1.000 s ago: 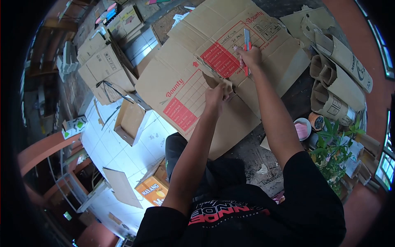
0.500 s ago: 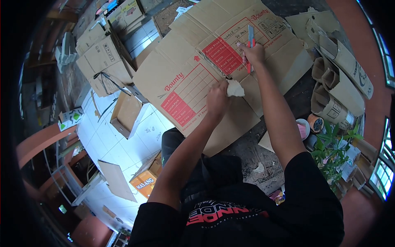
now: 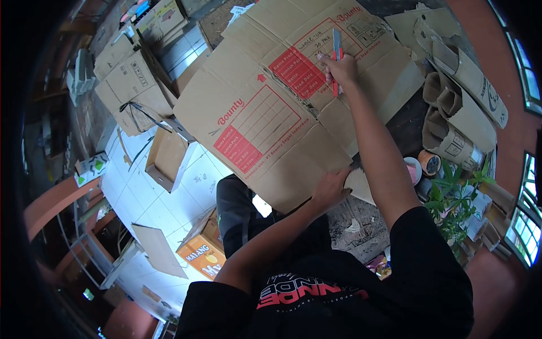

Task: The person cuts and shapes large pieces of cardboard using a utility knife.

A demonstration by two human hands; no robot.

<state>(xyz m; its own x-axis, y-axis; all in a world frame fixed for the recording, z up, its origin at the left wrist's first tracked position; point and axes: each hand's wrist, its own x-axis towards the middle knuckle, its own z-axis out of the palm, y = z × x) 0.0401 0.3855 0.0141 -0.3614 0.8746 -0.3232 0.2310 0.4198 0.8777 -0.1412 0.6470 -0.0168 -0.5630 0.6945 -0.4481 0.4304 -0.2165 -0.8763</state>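
Note:
A large flattened cardboard box with red "Bounty" printing lies across the work surface before me. My right hand rests over its upper panel, closed around a red utility knife whose wide metal blade points away from me. Between the two printed panels runs a rough, torn seam. Down at the cardboard's near edge is my left hand, its fingers curled at the border and seemingly gripping it; the fingertips are partly hidden.
Folded cardboard pieces stand at the right, beside a roll of brown tape and a leafy plant. On the tiled floor at left are an open shallow box, an orange carton and tied flattened boxes.
My left hand has moved from the middle seam down to the cardboard's near edge. The torn scrap it held is out of sight. My right hand keeps the knife in nearly the same place.

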